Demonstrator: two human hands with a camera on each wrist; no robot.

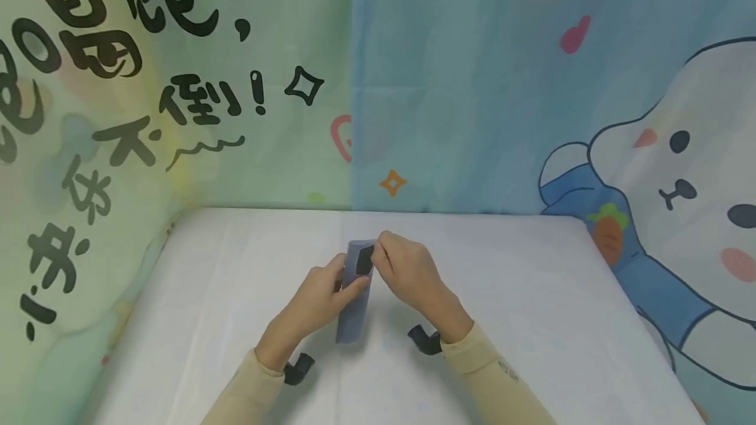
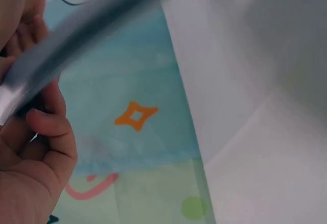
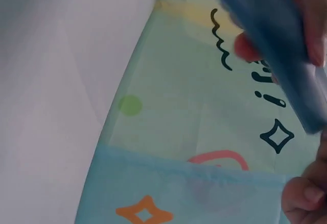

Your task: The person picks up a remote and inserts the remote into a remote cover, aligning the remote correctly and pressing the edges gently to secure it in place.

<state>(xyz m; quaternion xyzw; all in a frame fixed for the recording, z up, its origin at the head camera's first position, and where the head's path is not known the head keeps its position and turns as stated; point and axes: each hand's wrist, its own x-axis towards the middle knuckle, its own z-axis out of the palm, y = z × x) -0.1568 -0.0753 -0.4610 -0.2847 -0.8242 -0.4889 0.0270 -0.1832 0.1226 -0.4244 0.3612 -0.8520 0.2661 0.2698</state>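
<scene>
A long, flat grey-blue case-like object (image 1: 352, 320) stands tilted above the table, with a black patch (image 1: 364, 260) near its upper end. My left hand (image 1: 315, 297) grips it around the middle, thumb across the front and fingers behind. At the upper right corner, beside the black patch, the curled fingers of my right hand (image 1: 407, 269) pinch the edge. The left wrist view shows the object (image 2: 76, 38) blurred and nearly edge-on, above the curled left fingers. In the right wrist view the object (image 3: 271, 45) slants across the upper right; its exact kind cannot be told.
A white-covered table (image 1: 236, 261) lies beneath both hands. Behind it hangs a printed cloth (image 1: 449, 117), green and blue, with lettering and a cartoon animal (image 1: 697, 169). Black curved pieces (image 1: 424, 340) show at both wrists.
</scene>
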